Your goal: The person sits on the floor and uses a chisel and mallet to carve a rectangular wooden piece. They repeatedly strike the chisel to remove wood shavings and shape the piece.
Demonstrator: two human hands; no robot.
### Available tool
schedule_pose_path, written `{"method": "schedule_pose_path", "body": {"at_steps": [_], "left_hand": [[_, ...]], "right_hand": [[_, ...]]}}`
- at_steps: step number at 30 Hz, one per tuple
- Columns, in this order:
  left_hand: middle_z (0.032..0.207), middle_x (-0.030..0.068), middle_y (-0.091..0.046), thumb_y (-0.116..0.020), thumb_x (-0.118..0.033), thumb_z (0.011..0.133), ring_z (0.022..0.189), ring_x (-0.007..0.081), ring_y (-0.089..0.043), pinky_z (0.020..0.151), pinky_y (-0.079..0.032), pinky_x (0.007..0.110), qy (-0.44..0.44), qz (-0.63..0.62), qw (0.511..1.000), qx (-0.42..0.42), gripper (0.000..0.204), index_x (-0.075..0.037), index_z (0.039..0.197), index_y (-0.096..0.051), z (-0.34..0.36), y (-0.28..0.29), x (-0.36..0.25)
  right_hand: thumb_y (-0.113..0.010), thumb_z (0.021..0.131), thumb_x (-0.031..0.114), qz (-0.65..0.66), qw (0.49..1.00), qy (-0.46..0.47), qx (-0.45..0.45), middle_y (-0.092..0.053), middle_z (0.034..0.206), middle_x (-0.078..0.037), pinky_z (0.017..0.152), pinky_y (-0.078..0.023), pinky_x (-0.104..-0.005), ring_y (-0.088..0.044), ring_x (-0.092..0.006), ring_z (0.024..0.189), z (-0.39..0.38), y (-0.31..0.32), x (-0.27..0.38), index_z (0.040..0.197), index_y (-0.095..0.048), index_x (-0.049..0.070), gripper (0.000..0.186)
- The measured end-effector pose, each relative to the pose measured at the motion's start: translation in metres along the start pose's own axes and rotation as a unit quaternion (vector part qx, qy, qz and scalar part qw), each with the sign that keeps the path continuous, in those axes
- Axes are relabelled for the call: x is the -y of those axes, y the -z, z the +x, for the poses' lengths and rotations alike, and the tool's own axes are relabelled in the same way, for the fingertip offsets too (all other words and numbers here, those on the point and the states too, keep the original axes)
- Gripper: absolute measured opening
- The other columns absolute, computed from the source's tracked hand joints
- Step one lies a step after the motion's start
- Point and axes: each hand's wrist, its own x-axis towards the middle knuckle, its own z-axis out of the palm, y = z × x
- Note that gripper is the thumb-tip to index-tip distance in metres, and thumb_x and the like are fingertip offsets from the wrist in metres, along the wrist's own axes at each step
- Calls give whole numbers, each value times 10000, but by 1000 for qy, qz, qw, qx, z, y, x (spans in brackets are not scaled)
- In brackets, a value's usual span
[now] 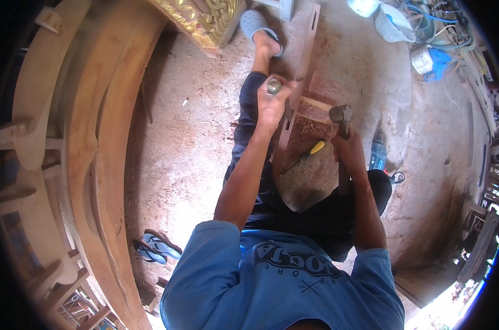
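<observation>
Head view: the left hand [270, 107] is closed in a fist around an upright tool [274, 85], whose round metal end shows on top; its lower end is hidden, so whether it touches the wood cannot be told. The right hand [350, 149] is wrapped around the handle of a hammer [340, 114], the head sticking out just beyond the fingers and apart from the tool. A slotted rail [305, 52] runs just beside the left hand, on its right, reaching well beyond it and back toward the body. Between the hands lie a wood block [316, 110] and shavings [310, 131]; a yellow handle [317, 147] lies near the right hand, on its left. Farther beyond the left hand is a gilt carving [205, 19]; well to its left run big timbers [117, 71]. Buckets [393, 25] stand well beyond the right hand, to its right.
</observation>
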Motion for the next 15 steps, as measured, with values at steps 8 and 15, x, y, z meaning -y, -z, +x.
{"method": "schedule_pose_path", "body": {"at_steps": [8, 15], "left_hand": [[754, -70, -564, -771, -84, 851, 684, 27, -480, 621, -407, 221, 8, 33, 999, 21, 142, -76, 833, -631, -5, -9, -10], [739, -68, -566, -760, -60, 853, 683, 29, -500, 623, -423, 225, 0, 18, 1000, 23, 142, -77, 826, -622, -7, -8, -8]], "right_hand": [[-629, 845, 107, -38, 999, -7, 12, -544, 590, -50, 448, -423, -325, -545, -144, 468, -14, 4, 24, 870, -559, 17, 117], [-649, 828, 102, -98, 981, 162, 37, -592, 732, -106, 647, -475, -350, -582, -174, 678, -27, 1, 102, 947, -576, -21, 186]]}}
